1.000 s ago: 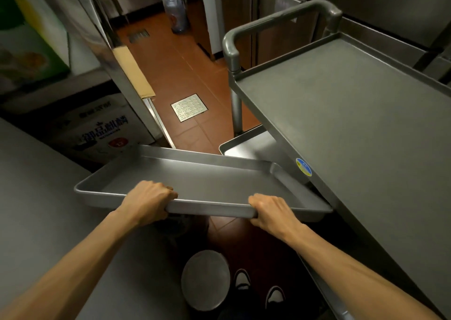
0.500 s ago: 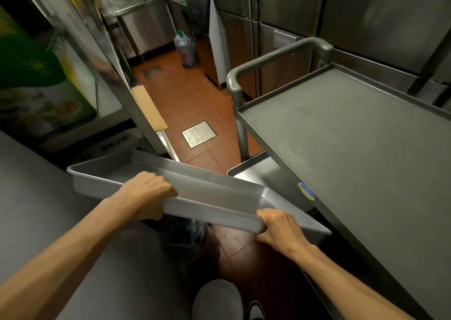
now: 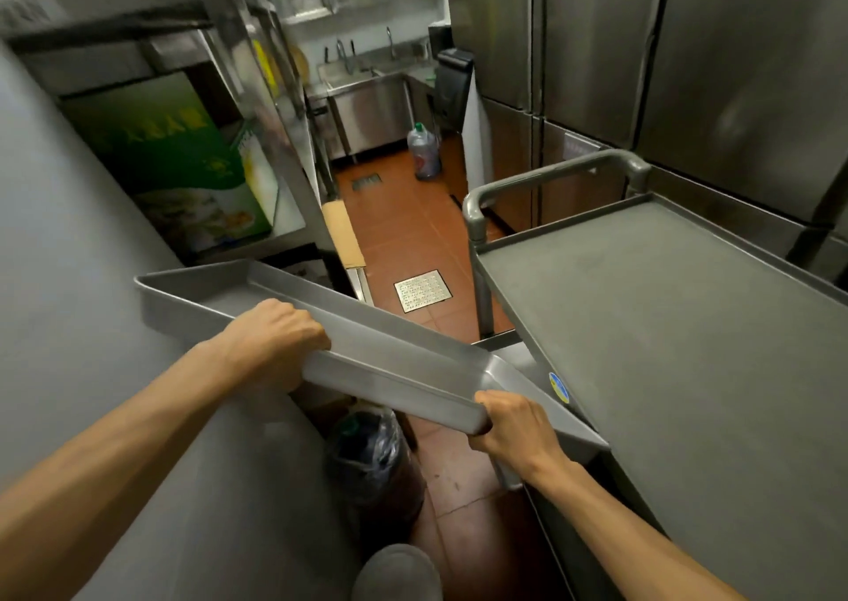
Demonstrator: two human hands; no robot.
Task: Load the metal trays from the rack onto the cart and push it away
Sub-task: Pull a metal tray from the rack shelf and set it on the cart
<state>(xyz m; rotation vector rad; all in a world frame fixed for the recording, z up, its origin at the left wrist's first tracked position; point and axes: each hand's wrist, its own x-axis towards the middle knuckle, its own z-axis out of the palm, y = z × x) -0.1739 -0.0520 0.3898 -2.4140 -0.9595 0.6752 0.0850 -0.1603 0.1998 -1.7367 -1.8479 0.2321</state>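
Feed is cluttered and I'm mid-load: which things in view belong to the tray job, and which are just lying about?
Job:
- metal tray, tilted, gripped by left hand and right hand
- cart, top shelf bare, handle at far end

Lying about:
- lined bin on the floor
- green box
- water jug
- cardboard piece
- floor drain cover

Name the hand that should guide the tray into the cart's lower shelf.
Right. The right hand grips the tilted grey metal tray at its low end beside the steel cart; the left hand holds the raised far side.
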